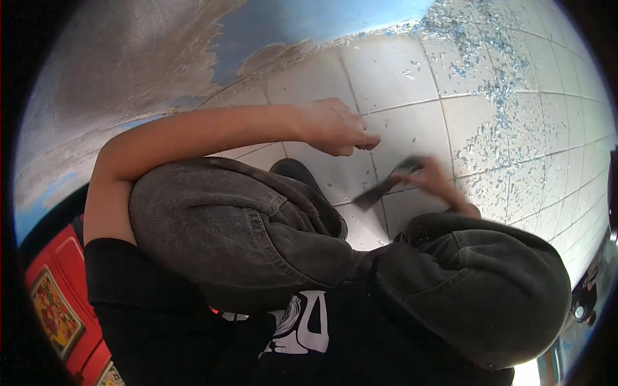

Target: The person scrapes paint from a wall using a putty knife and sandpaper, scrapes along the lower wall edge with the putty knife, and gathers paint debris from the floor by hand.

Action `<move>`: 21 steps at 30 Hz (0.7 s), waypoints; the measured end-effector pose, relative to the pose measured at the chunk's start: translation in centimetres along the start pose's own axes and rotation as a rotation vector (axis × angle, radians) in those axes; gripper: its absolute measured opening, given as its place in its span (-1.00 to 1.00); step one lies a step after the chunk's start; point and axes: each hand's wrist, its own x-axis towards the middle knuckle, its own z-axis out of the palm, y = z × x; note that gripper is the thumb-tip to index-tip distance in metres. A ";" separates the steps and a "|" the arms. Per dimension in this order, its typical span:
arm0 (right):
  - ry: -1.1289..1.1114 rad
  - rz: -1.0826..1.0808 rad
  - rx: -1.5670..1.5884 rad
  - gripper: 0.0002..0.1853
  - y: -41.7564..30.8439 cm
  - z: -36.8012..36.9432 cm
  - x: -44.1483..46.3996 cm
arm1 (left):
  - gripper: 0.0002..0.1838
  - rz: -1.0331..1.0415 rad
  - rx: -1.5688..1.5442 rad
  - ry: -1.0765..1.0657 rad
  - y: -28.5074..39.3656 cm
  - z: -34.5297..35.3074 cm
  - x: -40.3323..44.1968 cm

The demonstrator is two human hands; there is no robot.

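Observation:
My left hand (340, 128) hovers over the tiled floor (399, 77), its fingers curled in and the index finger partly forward; nothing shows in it. To its lower right, my right hand (425, 179) is blurred by motion and closed round a dark scraper (380, 191). The scraper's flat, wide end points down and left towards the floor between my feet. The two hands are apart. My right fingers partly hide the scraper's handle.
Blue and white paint flakes (502, 96) lie scattered over the tiles at the right. A wall (148, 51) with peeling blue paint rises at the upper left. My shoe (296, 172) and bent knees frame the floor. A red object (61, 257) stands at the lower left.

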 end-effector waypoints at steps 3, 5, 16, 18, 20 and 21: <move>-0.111 -0.057 -0.137 -0.68 1.5 2.5 0.8 | -0.77 0.022 -0.019 0.022 -0.2 0.7 0.0; 0.103 -0.044 -0.185 -0.69 1.3 -1.8 3.5 | -0.77 0.048 -0.025 0.008 0.1 0.7 0.0; 0.075 0.065 0.062 -0.67 -1.2 -1.6 4.2 | -0.77 -0.069 0.028 -0.086 -1.1 0.8 -0.7; -0.131 -0.149 -0.080 -0.66 -0.7 3.6 2.4 | -0.75 -0.131 0.038 -0.135 -1.0 0.5 -0.9; -0.001 -0.160 -0.117 -0.68 0.0 3.2 2.7 | -0.73 -0.168 0.054 -0.195 -0.9 0.7 -0.9; 0.126 -0.139 -0.043 -0.68 -0.3 1.8 3.4 | -0.73 -0.158 0.044 -0.203 -1.0 0.9 -0.9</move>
